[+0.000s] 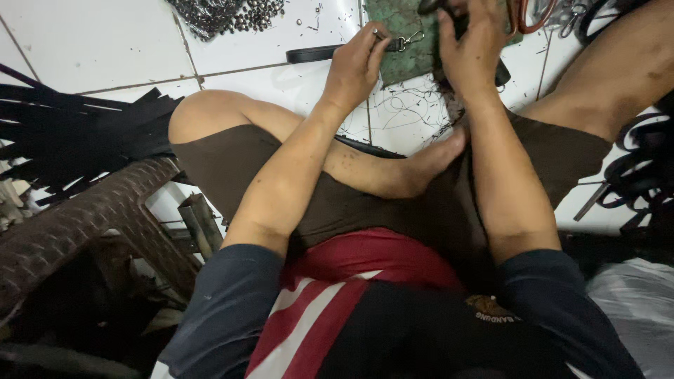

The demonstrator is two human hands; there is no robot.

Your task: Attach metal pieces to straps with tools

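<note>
I sit cross-legged on a white tiled floor. My left hand (357,64) pinches a black strap (312,53) fitted with a small metal snap hook (404,42), holding it at the edge of a green cutting mat (400,42). My right hand (472,43) is closed around a dark tool (430,7) over the same mat; the tool is mostly hidden by my fingers. Loose thread scraps (411,109) lie on the tile just below the mat.
A heap of small metal fittings (225,14) lies at the top left. Cut black straps (77,133) fan out at the left above a brown woven stool (84,217). Coiled black straps (642,168) sit at the right, orange-handled scissors (530,21) at the top.
</note>
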